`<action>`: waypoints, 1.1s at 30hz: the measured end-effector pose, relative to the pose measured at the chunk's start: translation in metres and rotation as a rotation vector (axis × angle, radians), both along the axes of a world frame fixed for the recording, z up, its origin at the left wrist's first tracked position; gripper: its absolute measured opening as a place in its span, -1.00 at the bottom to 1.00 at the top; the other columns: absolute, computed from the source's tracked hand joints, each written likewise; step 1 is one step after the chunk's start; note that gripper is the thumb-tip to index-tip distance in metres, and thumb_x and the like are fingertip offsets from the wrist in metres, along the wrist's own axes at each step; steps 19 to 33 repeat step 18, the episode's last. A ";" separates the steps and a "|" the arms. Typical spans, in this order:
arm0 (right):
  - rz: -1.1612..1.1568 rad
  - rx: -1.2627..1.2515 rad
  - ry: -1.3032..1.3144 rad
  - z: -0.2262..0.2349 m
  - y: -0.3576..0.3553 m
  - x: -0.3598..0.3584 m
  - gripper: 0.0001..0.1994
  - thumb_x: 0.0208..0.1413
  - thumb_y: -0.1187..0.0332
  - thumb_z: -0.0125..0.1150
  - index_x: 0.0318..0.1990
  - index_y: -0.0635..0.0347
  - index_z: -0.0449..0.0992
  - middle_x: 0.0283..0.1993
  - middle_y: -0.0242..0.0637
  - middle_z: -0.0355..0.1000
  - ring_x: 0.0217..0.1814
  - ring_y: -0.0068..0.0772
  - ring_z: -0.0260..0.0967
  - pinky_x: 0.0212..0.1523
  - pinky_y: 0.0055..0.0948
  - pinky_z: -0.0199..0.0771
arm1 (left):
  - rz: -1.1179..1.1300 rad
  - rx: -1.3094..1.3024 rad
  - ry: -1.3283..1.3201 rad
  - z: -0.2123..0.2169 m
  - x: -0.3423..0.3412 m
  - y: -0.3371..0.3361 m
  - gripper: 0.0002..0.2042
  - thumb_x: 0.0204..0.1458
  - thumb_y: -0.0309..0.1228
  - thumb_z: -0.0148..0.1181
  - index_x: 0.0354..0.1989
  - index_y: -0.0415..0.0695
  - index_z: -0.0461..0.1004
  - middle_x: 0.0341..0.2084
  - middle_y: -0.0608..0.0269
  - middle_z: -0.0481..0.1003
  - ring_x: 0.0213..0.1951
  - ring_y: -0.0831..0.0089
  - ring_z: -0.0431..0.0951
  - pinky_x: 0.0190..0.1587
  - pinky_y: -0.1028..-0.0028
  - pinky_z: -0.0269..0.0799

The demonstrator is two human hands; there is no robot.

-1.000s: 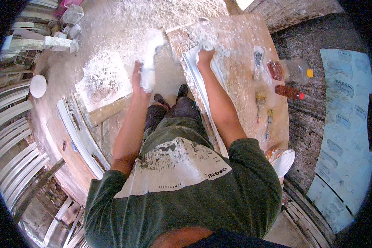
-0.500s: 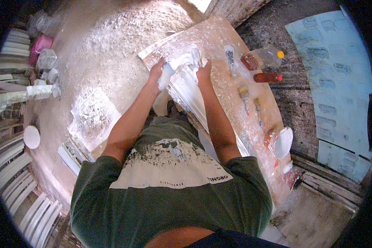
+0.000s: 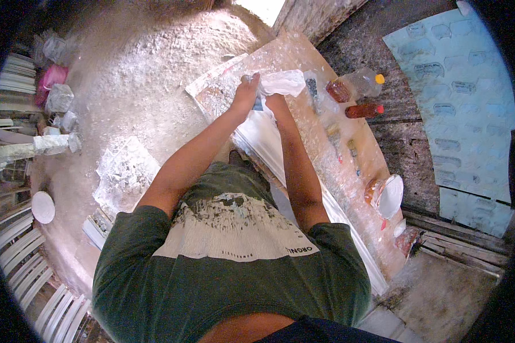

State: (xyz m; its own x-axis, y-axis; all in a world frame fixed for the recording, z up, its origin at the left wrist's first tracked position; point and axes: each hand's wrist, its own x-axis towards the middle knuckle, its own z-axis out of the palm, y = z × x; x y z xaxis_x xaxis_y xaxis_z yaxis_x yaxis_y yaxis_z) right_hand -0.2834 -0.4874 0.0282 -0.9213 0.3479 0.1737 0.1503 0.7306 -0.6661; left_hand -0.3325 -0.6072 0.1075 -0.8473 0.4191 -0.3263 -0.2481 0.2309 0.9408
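The white rag (image 3: 280,83) lies bunched at the far end of the long white moulding (image 3: 269,143), on the dusty workbench (image 3: 349,183). Both hands meet on it. The left hand (image 3: 247,91) sits at the rag's left end, fingers curled over and closed on the cloth. The right hand (image 3: 274,102) is just beside it, a little nearer the body, pressed down at the rag's lower edge — whether its fingers grip the cloth or only rest on it, I cannot tell, since the left hand and the rag cover them.

Both arms are stretched well forward from the green shirt (image 3: 229,268), nearly straight, and converge toward the rag so the wrists almost touch. The left forearm runs up and to the right across the floor side; the right forearm lies along the moulding's length.

Right of the hands, on the bench, stand two bottles — one clear with a yellow cap (image 3: 357,84) and brown liquid in it, one smaller with a red cap (image 3: 361,110), lying on its side. Nearer along the bench is a white bowl (image 3: 388,195), tipped on its side. A white plate (image 3: 42,207) lies on the floor well to the left.
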 end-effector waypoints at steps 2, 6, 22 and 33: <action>-0.037 -0.045 -0.032 0.002 -0.001 -0.012 -0.67 -0.07 0.42 -0.03 -0.09 0.20 0.42 -0.08 -0.09 0.40 -0.01 -0.10 0.32 0.00 -0.29 0.29 | 0.022 0.020 0.001 -0.005 -0.010 0.008 -0.30 0.06 0.06 -0.12 0.06 -0.45 0.10 -0.26 -0.23 0.42 -0.18 0.11 0.46 -0.12 0.36 0.32; -0.074 -0.191 -0.082 -0.001 0.008 -0.025 -0.71 -0.04 0.41 -0.02 -0.12 0.22 0.43 -0.15 -0.11 0.41 -0.12 -0.15 0.35 -0.11 -0.28 0.34 | 0.089 -0.008 0.012 -0.011 -0.024 0.027 -0.26 0.06 0.06 -0.12 0.14 -0.45 0.02 -0.22 -0.26 0.40 -0.13 0.08 0.43 -0.06 0.35 0.27; -0.107 -0.511 -0.136 -0.124 0.010 -0.014 -0.81 -0.02 0.36 0.07 -0.25 0.21 0.46 -0.48 -0.22 0.41 -0.57 -0.33 0.38 -0.59 -0.32 0.41 | 0.468 0.485 -0.221 -0.004 -0.064 0.001 -0.45 0.11 -0.01 -0.11 0.02 -0.29 0.17 -0.21 0.06 0.38 -0.22 0.32 0.39 -0.15 0.32 0.34; -0.107 -0.511 -0.136 -0.124 0.010 -0.014 -0.81 -0.02 0.36 0.07 -0.25 0.21 0.46 -0.48 -0.22 0.41 -0.57 -0.33 0.38 -0.59 -0.32 0.41 | 0.468 0.485 -0.221 -0.004 -0.064 0.001 -0.45 0.11 -0.01 -0.11 0.02 -0.29 0.17 -0.21 0.06 0.38 -0.22 0.32 0.39 -0.15 0.32 0.34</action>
